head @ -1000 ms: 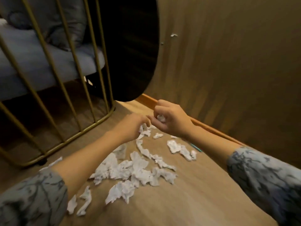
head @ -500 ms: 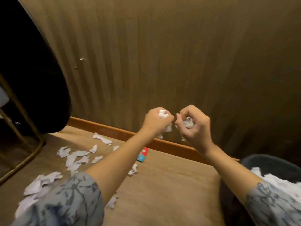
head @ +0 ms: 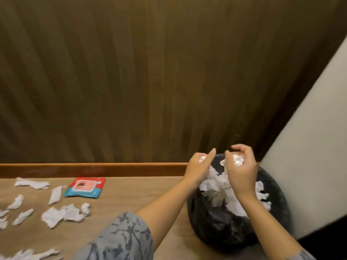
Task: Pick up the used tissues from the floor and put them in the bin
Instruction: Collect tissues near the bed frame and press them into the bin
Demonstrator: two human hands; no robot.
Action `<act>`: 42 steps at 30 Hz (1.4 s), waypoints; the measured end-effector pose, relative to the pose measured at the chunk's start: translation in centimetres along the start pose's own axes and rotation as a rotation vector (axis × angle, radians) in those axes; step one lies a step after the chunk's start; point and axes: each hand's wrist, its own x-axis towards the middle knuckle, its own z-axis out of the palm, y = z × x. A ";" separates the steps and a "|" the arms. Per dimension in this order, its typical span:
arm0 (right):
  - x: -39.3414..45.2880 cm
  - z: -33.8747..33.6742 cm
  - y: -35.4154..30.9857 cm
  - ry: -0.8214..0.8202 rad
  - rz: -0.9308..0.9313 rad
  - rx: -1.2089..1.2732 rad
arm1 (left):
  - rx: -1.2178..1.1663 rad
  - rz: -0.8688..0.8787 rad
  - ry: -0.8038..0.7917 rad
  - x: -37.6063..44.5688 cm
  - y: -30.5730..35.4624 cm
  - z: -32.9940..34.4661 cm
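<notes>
Both hands hover over the bin (head: pixel 216 222), a round one with a black liner, heaped with white tissues (head: pixel 221 194). My left hand (head: pixel 199 167) cups a small crumpled tissue wad (head: pixel 202 158) with its fingers loosening. A second crumpled tissue wad (head: pixel 237 160) rests in the palm of my right hand (head: pixel 242 169), whose fingers curl loosely around it. Several white used tissues (head: pixel 56 215) lie scattered on the brown floor at the left.
A red and blue wipes packet (head: pixel 85 187) lies on the floor near the orange skirting board (head: pixel 90 169). A ribbed brown wall stands behind. A pale panel (head: pixel 309 166) leans at the right, close to the bin.
The view has swung right from the tissue pile to the bin. Both hands carried their wads over the bin, and their fingers have loosened from tight fists.
</notes>
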 end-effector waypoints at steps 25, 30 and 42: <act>-11.4 18.8 -7.4 -0.706 -0.346 -0.070 | 0.627 0.254 0.274 -11.6 -6.7 -26.7; -19.2 26.0 -12.3 -0.927 -0.515 0.072 | 0.771 0.095 0.445 -22.4 -11.0 -36.1; -35.8 39.7 -20.1 -1.686 -0.999 -0.233 | 0.405 -0.175 0.923 -37.3 -27.3 -50.2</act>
